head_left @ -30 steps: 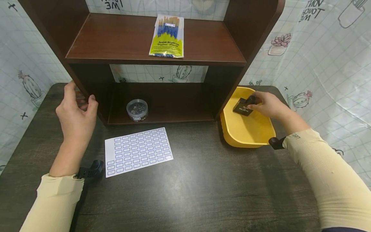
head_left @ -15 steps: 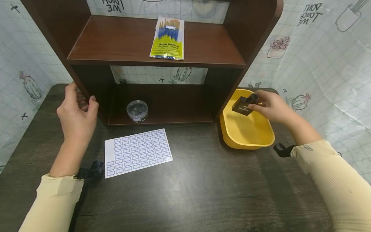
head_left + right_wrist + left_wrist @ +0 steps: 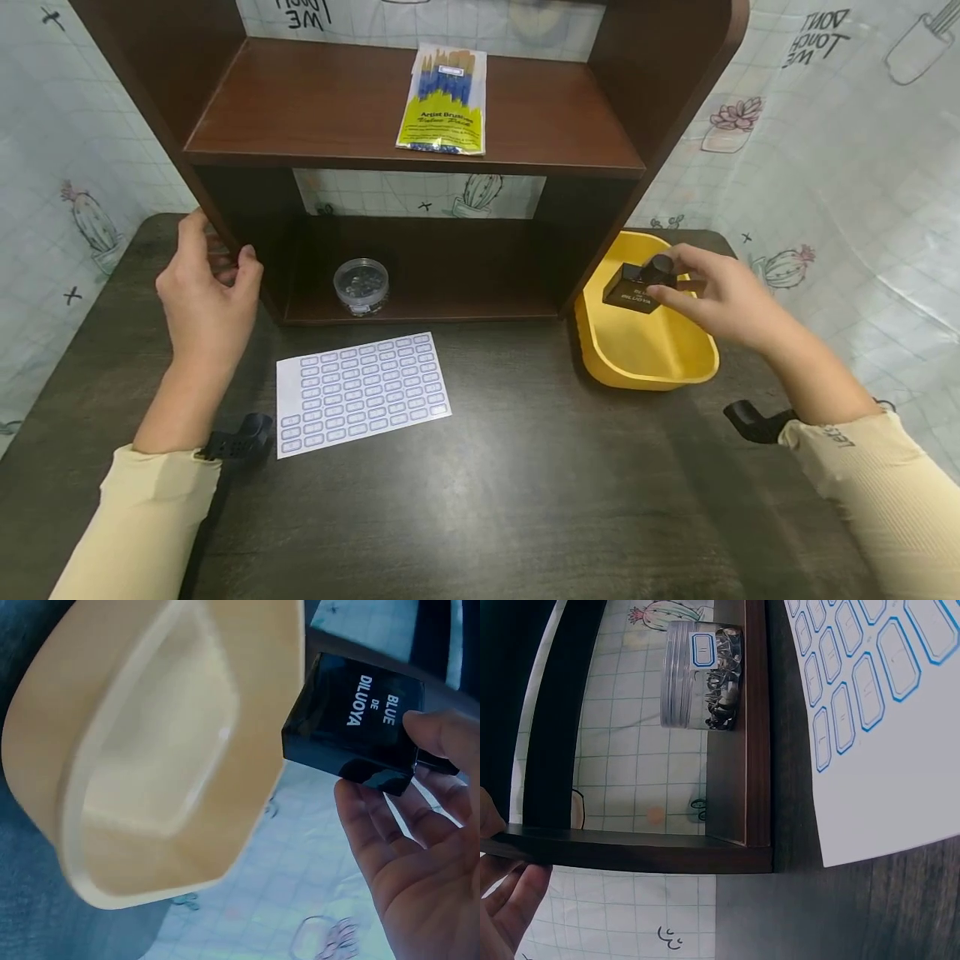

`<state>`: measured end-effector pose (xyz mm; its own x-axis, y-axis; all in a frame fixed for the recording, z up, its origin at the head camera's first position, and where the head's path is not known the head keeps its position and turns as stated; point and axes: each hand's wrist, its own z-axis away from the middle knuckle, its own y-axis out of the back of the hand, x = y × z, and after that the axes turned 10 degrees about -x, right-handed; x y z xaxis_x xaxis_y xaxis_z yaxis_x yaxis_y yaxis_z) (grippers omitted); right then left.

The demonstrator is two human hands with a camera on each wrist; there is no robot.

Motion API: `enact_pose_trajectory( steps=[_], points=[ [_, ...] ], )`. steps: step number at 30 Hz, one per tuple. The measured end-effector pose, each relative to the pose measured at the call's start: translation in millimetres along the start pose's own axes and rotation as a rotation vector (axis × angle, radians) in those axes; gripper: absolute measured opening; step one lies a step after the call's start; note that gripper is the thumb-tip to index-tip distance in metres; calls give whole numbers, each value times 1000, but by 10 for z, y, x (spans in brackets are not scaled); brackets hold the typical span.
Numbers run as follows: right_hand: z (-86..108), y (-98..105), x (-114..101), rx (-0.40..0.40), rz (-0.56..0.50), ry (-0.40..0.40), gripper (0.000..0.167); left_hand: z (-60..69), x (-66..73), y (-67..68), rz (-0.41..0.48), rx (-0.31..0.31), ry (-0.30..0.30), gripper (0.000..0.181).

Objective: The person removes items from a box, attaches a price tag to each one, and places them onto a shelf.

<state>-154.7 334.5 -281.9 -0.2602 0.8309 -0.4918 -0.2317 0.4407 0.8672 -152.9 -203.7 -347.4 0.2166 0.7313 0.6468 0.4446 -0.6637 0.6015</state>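
Observation:
My right hand (image 3: pixel 723 293) pinches a black perfume bottle (image 3: pixel 630 289) with a round black cap, over the yellow basin (image 3: pixel 675 354). In the right wrist view, white lettering reading "BLUE DE DILUOYA" shows on the bottle (image 3: pixel 360 712), held by thumb and fingers near its cap end. My left hand (image 3: pixel 207 304) grips the left side panel of the brown shelf (image 3: pixel 420 162); in the left wrist view, thumb and fingers lie on opposite sides of that panel (image 3: pixel 645 851).
A clear round jar (image 3: pixel 362 286) with small shiny pieces and a label stands on the lower shelf. A pack of artist brushes (image 3: pixel 442 104) lies on the upper one. On the dark table (image 3: pixel 480 500), a sheet of blue-bordered labels (image 3: pixel 363 392) lies before the shelf.
My right hand has lifted the perfume bottle a little out of the basin, and the right forearm has shifted right. My left hand keeps its grip on the shelf panel.

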Motion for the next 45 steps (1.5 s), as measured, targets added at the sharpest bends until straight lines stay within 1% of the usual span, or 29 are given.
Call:
enact_pose_trajectory(
  steps=[2,6,9,11,15,18,21,24,28,36,45],
  points=[
    [75,-21,-54,21,9,37,21,-11,17,-18,-1,-6,-1,44],
    [180,-125,-172,56,49,155,28,-22,44,-41,-9,-15,8,44],
    [222,-230,-276,50,52,266,33,-21,46,-48,-15,-20,10,44],
    [236,-299,-350,37,45,324,34,-19,41,-51,-13,-17,9,44],
    [246,-470,-501,23,24,389,35,-12,30,-31,-9,3,8,44],
    [256,-650,-604,2,-21,404,35,-8,16,-8,-6,17,2,43],
    [269,-843,-680,-29,-48,417,34,-3,6,7,-13,16,3,43],
    [270,-1008,-732,-69,-67,411,32,5,-1,11,-14,8,10,44],
    [249,-1165,-764,-118,-90,397,31,11,-10,3,-12,1,13,44],
    [202,-1326,-773,-146,-92,451,30,1,-13,-8,-11,3,3,44],
    [204,-1412,-798,-184,-95,440,31,2,-13,-4,-13,8,3,43]
  ],
)
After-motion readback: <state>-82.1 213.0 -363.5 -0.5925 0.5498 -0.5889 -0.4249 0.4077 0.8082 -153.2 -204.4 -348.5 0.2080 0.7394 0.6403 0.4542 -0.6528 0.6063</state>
